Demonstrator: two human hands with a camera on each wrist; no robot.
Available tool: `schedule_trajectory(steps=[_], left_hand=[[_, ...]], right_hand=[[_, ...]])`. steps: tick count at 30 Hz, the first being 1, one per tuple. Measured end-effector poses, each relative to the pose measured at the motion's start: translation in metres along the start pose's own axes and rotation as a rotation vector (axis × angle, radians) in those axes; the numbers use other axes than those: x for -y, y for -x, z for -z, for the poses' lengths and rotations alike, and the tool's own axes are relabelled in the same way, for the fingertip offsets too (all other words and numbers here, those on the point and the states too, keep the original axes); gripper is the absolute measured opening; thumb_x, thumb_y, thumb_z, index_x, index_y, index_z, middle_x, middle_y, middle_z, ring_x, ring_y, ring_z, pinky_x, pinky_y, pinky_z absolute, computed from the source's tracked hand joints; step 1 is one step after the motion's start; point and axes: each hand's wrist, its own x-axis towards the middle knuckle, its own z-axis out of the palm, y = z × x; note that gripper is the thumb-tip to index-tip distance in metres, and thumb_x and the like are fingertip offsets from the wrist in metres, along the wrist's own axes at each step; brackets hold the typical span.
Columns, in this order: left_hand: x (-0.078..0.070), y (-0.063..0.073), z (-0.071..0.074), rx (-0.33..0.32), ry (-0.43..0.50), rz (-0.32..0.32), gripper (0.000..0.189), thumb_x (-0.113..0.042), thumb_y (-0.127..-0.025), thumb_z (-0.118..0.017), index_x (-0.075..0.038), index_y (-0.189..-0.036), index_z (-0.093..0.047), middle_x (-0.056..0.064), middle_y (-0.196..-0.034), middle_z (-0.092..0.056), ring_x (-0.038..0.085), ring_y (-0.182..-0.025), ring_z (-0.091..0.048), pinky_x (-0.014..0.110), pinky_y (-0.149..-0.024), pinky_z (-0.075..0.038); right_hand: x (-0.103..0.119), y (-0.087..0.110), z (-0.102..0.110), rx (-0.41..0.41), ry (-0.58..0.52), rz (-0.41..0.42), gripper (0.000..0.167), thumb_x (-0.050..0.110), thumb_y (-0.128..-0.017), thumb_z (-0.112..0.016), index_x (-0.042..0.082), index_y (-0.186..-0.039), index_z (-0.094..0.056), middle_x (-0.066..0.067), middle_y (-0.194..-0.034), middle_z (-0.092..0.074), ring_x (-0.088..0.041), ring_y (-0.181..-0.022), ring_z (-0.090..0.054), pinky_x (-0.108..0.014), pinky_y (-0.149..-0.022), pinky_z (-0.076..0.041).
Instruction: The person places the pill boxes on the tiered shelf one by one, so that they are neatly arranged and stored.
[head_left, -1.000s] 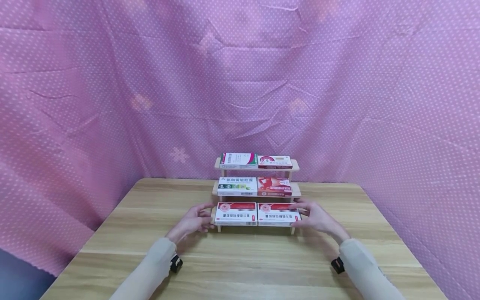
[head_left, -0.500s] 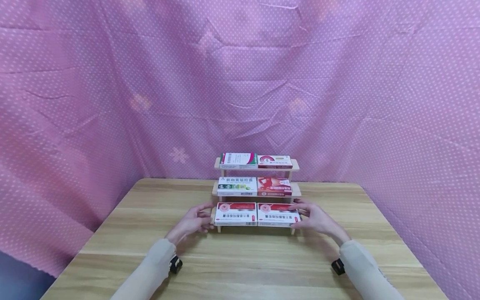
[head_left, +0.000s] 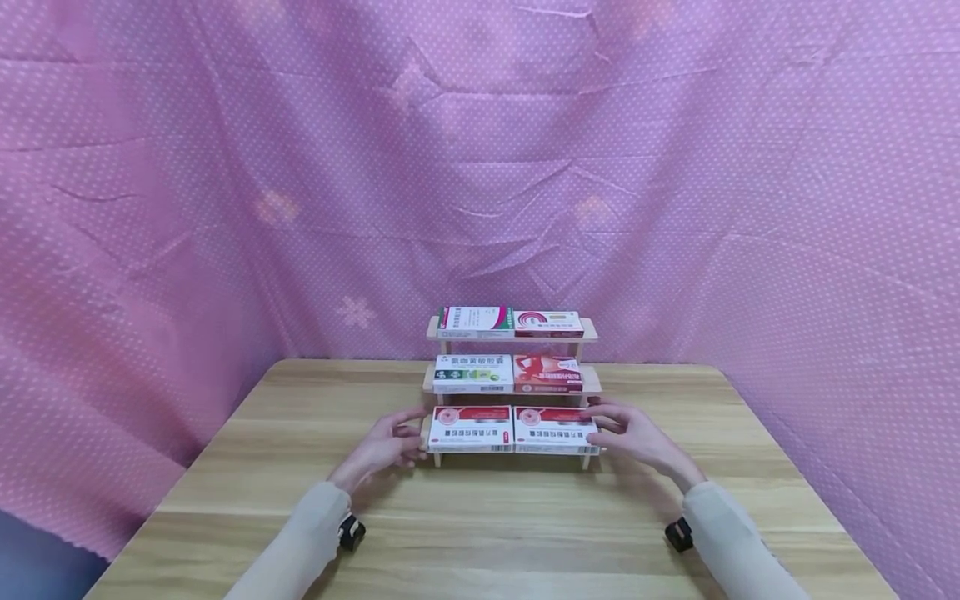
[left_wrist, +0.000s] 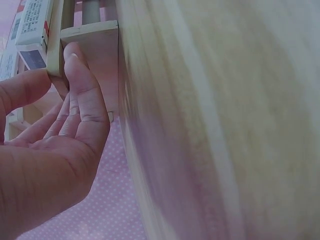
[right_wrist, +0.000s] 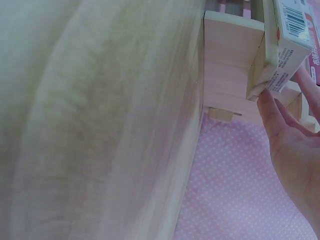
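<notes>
A three-tier wooden stand (head_left: pixel 430 385) bears medicine boxes, two on each tier. On the bottom tier lie two matching white-and-red medicine boxes, a left one (head_left: pixel 471 431) and a right one (head_left: pixel 557 432), side by side. My left hand (head_left: pixel 385 444) grips the left end of the bottom board; in the left wrist view its thumb (left_wrist: pixel 30 89) is on the board's edge, the other fingers below it. My right hand (head_left: pixel 639 437) is at the right end of that tier. With fairly straight fingers (right_wrist: pixel 271 114) it touches the end of the right box and the board.
The middle tier holds a white-and-green box (head_left: pixel 472 373) and a red box (head_left: pixel 548 373). On top lie a white box with green and magenta (head_left: pixel 476 320) and a white-and-red one (head_left: pixel 548 322). Behind the wooden table (head_left: pixel 480 533) hangs a pink dotted cloth (head_left: pixel 480 183).
My right thumb has moved up from the front edge of the right medicine box to its right end. The left hand keeps its grip; the boxes stay in place.
</notes>
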Motion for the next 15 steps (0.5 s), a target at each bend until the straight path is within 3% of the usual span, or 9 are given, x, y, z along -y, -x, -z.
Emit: schedule_trajectory(steps=[4,8,11,15], left_hand=[[0.0011,0.0002,0.0007,0.009,-0.001,-0.007,0.063,0.001,-0.092,-0.054,-0.002,-0.151,-0.031,0.021,-0.117,-0.064,0.030,-0.088,-0.067,0.039,-0.073,-0.059],[0.0013,-0.0011,0.0008,0.013,0.002,0.001,0.063,0.000,-0.092,-0.054,-0.003,-0.151,-0.032,0.019,-0.117,-0.063,0.029,-0.089,-0.067,0.038,-0.074,-0.059],[0.0002,-0.0018,0.0008,0.016,0.001,-0.003,0.063,0.000,-0.092,-0.055,-0.003,-0.151,-0.031,0.020,-0.118,-0.063,0.027,-0.088,-0.067,0.039,-0.074,-0.059],[-0.0019,-0.0013,0.0004,0.018,0.002,-0.003,0.063,0.000,-0.092,-0.055,-0.003,-0.150,-0.032,0.021,-0.118,-0.063,0.025,-0.087,-0.067,0.040,-0.075,-0.060]], right_hand=[[-0.0027,0.0011,0.0022,-0.046,-0.014,-0.009,0.048,0.028,-0.089,-0.071,0.006,-0.131,-0.061,-0.024,-0.155,-0.032,-0.041,-0.134,-0.046,-0.041,-0.107,-0.046],[-0.0063,0.0020,0.0053,-0.106,-0.001,-0.013,0.046,0.028,-0.091,-0.069,0.005,-0.129,-0.062,-0.021,-0.149,-0.044,-0.039,-0.133,-0.047,-0.043,-0.107,-0.046],[-0.0078,0.0032,0.0077,-0.119,0.001,-0.005,0.046,0.029,-0.092,-0.068,0.004,-0.130,-0.061,-0.019,-0.147,-0.048,-0.039,-0.133,-0.047,-0.044,-0.107,-0.046],[-0.0079,0.0045,0.0092,-0.116,0.006,-0.004,0.046,0.030,-0.092,-0.068,0.005,-0.130,-0.061,-0.018,-0.143,-0.053,-0.036,-0.129,-0.052,-0.035,-0.103,-0.049]])
